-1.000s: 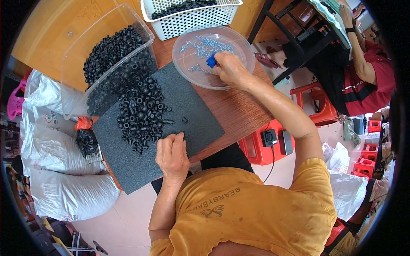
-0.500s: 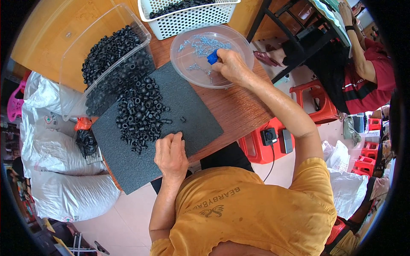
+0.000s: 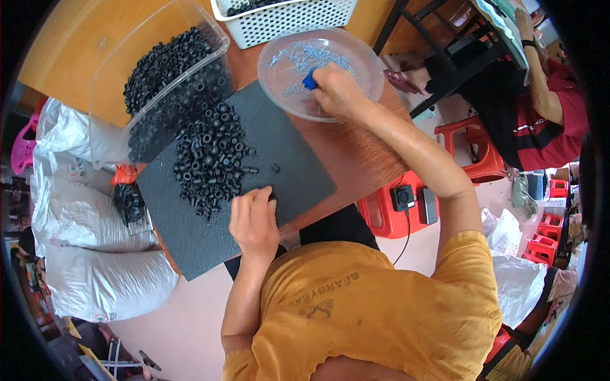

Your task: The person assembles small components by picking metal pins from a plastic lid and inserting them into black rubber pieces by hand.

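Head cam, two hands in frame. Right hand (image 3: 338,92) has its fingers closed on one blue block (image 3: 309,79), over one round clear tray (image 3: 363,66) of little silvery bits (image 3: 311,56), way too many to count. Left hand (image 3: 255,225) has fingers curled in at one dark mat (image 3: 190,247); looks like one black part (image 3: 272,197) at the tips, can't tell if it's gripped. On the mat: one heap of black parts (image 3: 210,157), one stray (image 3: 276,168). Behind: one clear bin (image 3: 223,48), one white basket (image 3: 289,26).

Dark capital letters (image 3: 333,286) run across my yellow shirt (image 3: 394,298), beside a winged emblem (image 3: 316,309). A white sack (image 3: 114,282) bears a small red mark (image 3: 101,317); a co-worker's red shirt (image 3: 559,143), tiny pale letters (image 3: 540,121).
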